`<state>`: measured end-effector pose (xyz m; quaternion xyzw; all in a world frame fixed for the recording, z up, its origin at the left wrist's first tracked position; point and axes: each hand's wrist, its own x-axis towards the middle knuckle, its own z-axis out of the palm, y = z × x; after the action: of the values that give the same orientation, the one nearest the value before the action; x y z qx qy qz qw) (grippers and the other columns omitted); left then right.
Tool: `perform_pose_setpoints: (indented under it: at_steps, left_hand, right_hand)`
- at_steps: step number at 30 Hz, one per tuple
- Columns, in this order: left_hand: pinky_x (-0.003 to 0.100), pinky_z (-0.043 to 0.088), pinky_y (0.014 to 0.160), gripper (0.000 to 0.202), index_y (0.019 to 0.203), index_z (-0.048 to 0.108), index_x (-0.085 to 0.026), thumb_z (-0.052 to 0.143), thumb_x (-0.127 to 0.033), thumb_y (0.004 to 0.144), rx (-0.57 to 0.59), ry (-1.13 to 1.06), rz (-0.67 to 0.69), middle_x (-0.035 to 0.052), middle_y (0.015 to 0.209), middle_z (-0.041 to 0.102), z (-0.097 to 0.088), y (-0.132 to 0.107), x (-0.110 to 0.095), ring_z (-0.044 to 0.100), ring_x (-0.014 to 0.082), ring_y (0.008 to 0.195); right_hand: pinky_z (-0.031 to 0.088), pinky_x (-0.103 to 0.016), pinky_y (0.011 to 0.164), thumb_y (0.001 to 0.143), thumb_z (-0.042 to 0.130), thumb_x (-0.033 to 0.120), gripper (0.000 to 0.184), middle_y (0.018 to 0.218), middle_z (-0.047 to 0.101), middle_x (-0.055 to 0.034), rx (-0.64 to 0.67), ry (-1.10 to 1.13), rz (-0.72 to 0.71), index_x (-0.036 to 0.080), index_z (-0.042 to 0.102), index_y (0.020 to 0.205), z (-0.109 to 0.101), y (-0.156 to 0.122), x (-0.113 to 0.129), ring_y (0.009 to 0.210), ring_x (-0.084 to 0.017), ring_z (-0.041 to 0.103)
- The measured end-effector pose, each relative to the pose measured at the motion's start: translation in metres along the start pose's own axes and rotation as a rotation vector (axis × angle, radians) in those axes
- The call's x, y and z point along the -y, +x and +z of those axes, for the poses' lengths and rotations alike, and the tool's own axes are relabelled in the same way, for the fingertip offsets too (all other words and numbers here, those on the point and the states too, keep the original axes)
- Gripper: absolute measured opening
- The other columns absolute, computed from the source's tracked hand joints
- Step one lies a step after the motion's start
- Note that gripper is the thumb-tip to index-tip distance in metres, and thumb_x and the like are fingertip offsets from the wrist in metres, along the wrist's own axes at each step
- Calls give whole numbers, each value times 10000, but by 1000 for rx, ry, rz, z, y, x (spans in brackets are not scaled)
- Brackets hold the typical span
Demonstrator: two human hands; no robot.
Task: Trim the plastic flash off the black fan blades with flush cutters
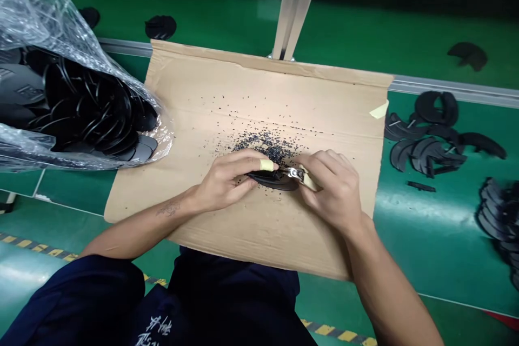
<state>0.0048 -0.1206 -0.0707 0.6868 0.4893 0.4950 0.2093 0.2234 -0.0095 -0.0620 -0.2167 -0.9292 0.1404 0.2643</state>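
My left hand (231,175) is closed on a flat black plastic part (273,179) with a curved edge, held low over the cardboard. Yellowish tape wraps one of its fingers. In my right hand (334,184) is a pair of small nippers (295,173), its metal jaws touching the part's edge near my left fingertips. Its handles are mostly hidden by my fingers, so how far the jaws are apart does not show. Just beyond both hands lies a heap of tiny black clippings (267,143), scattered outward over the cardboard.
A cardboard sheet (194,75) covers the middle of the green table (405,259). At left lies a clear plastic bag (44,5) full of black discs (89,102). Loose curved black parts (433,140) and stacked ones (498,216) lie right. A metal post (294,11) rises behind.
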Motion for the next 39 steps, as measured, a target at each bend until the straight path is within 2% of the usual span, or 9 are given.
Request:
perform_pose_setpoints:
  at_steps: [7,11,22,27,31,33,37,39]
  left_hand:
    - [272,623,838,279,1161,717,-178,638,-69,917,9,-39,13,86,1078,756,1,-2,-2,722,142,996]
    - [282,627,849,267,1170,718,-180,648,-94,927,3,-31,7,90,1075,759,2,-2,-3,723,144,995]
    - [240,627,830,297,1177,737,-200,644,-63,931,2,-25,30,79,1061,777,2,-3,-3,740,127,978]
    - [234,638,809,329,1220,729,-211,671,-76,925,7,-42,43,86,1077,783,3,-3,-3,752,132,965]
    - [228,645,828,387,1262,713,-213,662,-45,917,19,-41,93,85,1084,789,1,-4,-6,760,135,992]
    - [226,643,829,399,1271,709,-214,658,-41,916,23,-32,99,84,1081,788,-2,-2,-8,760,134,993]
    - [227,624,771,367,1271,703,-214,668,-98,925,30,-3,48,87,1080,770,-4,0,-10,744,132,944]
    - [234,611,768,358,1263,696,-200,663,-99,921,44,-1,56,87,1063,758,-2,1,-9,729,133,940]
  right_hand:
    - [400,-341,702,974,566,231,212,913,740,-57,87,-22,3,197,699,1136,0,-3,3,786,-186,601]
    - [409,-340,696,964,587,218,219,890,733,-52,61,-13,-8,193,714,1140,-1,-3,3,769,-179,596]
    - [327,-323,613,976,564,152,198,694,643,-25,-9,-231,-51,189,746,1045,-1,-1,11,653,-162,498]
    - [351,-317,626,970,546,135,217,693,652,-25,28,-277,-63,195,735,1059,-3,-2,14,650,-163,502]
    - [356,-324,593,945,576,104,201,659,660,-14,-10,-333,-96,184,741,1026,-4,-4,17,613,-152,513]
    - [391,-315,587,946,578,115,200,668,684,-13,-11,-283,-70,182,750,1023,-3,-6,17,607,-146,552]
    - [503,-289,663,972,558,186,216,812,764,-47,21,-15,61,181,760,1048,1,-6,13,708,-157,675]
    - [491,-292,659,973,549,191,215,820,762,-59,20,-27,101,172,757,1025,4,-5,9,714,-166,670]
